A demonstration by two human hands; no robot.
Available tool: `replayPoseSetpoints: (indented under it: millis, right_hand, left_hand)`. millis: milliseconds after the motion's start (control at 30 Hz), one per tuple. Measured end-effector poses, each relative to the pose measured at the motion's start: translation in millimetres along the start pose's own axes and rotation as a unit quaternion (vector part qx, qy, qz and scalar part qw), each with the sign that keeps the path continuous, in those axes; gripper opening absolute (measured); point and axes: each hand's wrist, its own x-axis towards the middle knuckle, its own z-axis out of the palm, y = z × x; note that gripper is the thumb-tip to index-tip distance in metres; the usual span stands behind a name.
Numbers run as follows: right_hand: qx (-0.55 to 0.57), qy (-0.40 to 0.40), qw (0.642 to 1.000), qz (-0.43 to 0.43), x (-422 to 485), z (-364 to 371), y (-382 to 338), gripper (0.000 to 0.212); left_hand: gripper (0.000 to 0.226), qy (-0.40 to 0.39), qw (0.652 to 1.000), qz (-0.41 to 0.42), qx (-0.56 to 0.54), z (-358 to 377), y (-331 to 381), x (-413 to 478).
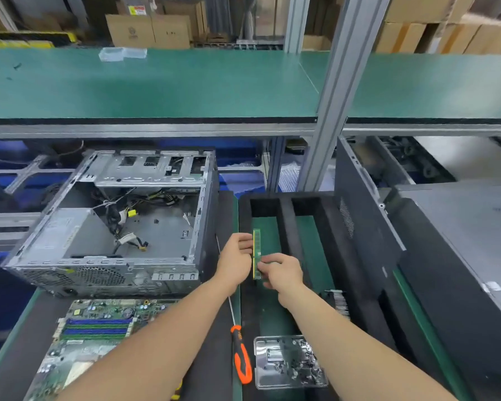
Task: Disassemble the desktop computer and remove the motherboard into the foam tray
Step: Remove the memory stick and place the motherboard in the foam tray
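The open grey computer case (70, 227) lies on its side at the left, with loose cables inside and no board in it. The green motherboard (93, 328) lies flat in front of it, partly under my left forearm. Both hands hold a green memory stick (257, 244) on edge over the black foam tray (284, 209). My left hand (236, 259) pinches its left side and my right hand (282, 270) pinches its lower end.
An orange-handled screwdriver (241, 357) lies between the board and the tray. A clear plastic box of screws (289, 363) sits at the tray's near end beside a heatsink (340, 302). Black case panels (368, 227) stand at the right. A green shelf (156, 88) spans above.
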Motion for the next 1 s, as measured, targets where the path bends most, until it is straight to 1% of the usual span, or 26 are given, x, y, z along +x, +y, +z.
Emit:
replayPoseSetpoints:
  millis: [100, 167, 333, 433, 500, 533, 633, 700, 767, 833, 900, 967, 1000]
  right_hand:
    - [-0.046, 0.001, 0.999, 0.017, 13, 15, 13, 0.011]
    - [-0.073, 0.005, 0.997, 0.017, 18, 22, 19, 0.011]
    - [-0.112, 0.013, 0.994, 0.005, 22, 27, 19, 0.011]
    - [-0.125, 0.032, 0.992, 0.007, 22, 30, 18, 0.009]
    - [-0.136, 0.041, 0.990, 0.002, 19, 29, 16, 0.006]
    - [-0.141, 0.051, 0.989, -0.008, 16, 29, 16, 0.006]
    - [-0.128, 0.093, 0.986, -0.061, -6, 33, 12, 0.011]
    - [-0.114, 0.077, 0.988, -0.074, -30, 46, 12, 0.015]
    - [-0.130, 0.032, 0.988, -0.075, -57, 65, 17, 0.012]
    - [-0.147, -0.008, 0.985, -0.089, -82, 87, 25, 0.012]
    - [-0.169, -0.032, 0.979, -0.108, -105, 109, 33, 0.011]
    - [-0.182, -0.056, 0.974, -0.126, -126, 133, 38, 0.008]
    - [-0.189, -0.067, 0.970, -0.135, -135, 145, 41, 0.009]
  left_hand:
    - [0.054, 0.002, 0.998, -0.054, 0.021, -1, -20, 2]
    - [0.057, 0.007, 0.997, -0.069, 0.026, -1, -27, 4]
    - [0.060, 0.006, 0.996, -0.059, 0.063, 2, -31, 6]
    - [0.060, -0.002, 0.992, -0.052, 0.115, 4, -29, 4]
    - [0.058, -0.008, 0.988, -0.023, 0.154, 4, -26, -1]
    - [0.056, -0.005, 0.986, 0.008, 0.166, 3, -24, -6]
    - [0.040, 0.041, 0.974, 0.137, 0.173, -12, -18, -31]
    - [0.030, 0.072, 0.961, 0.204, 0.175, -30, -21, -54]
    - [0.023, 0.086, 0.944, 0.253, 0.195, -52, -32, -78]
    - [0.021, 0.100, 0.933, 0.279, 0.205, -79, -46, -100]
    - [0.021, 0.116, 0.924, 0.284, 0.229, -113, -61, -118]
    - [0.021, 0.126, 0.908, 0.287, 0.278, -152, -79, -133]
    - [0.021, 0.141, 0.903, 0.276, 0.298, -171, -89, -139]
